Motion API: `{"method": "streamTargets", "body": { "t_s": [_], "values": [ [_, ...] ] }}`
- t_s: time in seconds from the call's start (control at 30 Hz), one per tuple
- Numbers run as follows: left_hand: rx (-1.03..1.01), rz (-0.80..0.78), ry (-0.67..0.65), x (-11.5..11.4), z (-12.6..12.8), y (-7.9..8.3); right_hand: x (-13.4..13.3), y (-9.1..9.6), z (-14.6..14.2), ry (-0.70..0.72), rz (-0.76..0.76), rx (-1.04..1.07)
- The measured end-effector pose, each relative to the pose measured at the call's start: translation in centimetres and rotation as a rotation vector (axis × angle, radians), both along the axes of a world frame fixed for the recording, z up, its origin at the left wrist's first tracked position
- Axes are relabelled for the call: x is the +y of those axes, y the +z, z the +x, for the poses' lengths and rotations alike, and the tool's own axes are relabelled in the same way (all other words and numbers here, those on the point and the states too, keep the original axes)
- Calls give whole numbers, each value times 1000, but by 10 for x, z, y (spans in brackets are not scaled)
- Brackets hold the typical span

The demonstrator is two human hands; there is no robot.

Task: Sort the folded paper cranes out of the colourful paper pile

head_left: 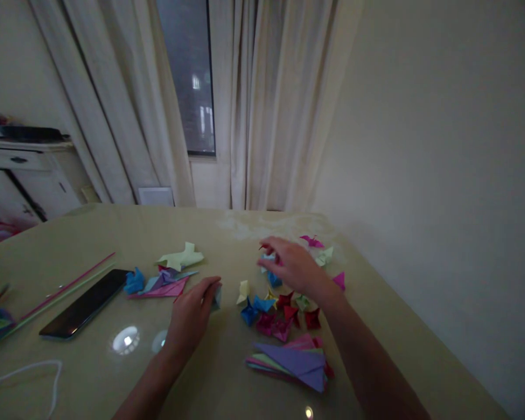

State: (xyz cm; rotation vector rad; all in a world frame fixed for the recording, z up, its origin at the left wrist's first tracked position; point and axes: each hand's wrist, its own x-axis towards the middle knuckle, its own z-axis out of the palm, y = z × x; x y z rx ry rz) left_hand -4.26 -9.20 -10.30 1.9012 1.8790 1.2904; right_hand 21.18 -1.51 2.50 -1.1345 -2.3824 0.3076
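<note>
My left hand (192, 310) is closed on a small pale blue folded paper piece (217, 298), which sticks out past its fingertips. Thumb and fingers apart, my right hand (291, 265) hovers over the far end of a cluster of folded paper pieces. Just under it show a blue folded piece (274, 280) and part of a light blue one. Nearer to me in that cluster lie a cream piece (244, 291), dark blue, red (312, 319) and magenta pieces (282, 329). A fanned stack of flat folded papers (293, 363), purple on top, rests in front of them.
On the left are a black phone (85, 303), two thin sticks (70, 296), pink and green, and a white cable (30, 367). A pale green paper shape (182, 256) lies beyond pink and purple folded papers (164, 286). A wall (437, 175) borders the table's right side.
</note>
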Motion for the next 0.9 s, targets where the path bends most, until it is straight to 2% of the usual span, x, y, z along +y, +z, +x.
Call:
{"method": "streamTargets", "body": {
  "t_s": [0.07,0.13,0.23,0.33,0.4,0.5,0.57,0.63,0.73,0.8,0.9],
  "values": [
    [-193,54,-20,-5,6,3,-19,-13,-30,218,-81,1],
    [-360,82,-59,-8,14,5,-32,-27,-52,312,-91,-8],
    [-568,93,-104,-10,24,8,-37,-40,-65,283,-43,-32],
    [-680,47,-139,-8,25,11,-27,-35,-56,283,-48,-1],
    [-560,41,-104,-7,19,11,-17,-25,-42,276,-77,53],
    [-16,28,83,-6,3,5,-3,-6,-14,215,-156,130],
    [353,-71,224,-7,-7,-3,4,3,4,173,-212,157],
    [554,-215,290,-8,-14,-12,10,7,18,90,-215,139],
    [622,-296,222,-6,-19,-23,22,1,29,-147,-104,48],
    [568,-239,126,-2,-20,-26,31,-7,30,-263,-52,19],
    [382,-119,34,5,-19,-26,41,-18,28,-323,-61,-9]
  ]
}}
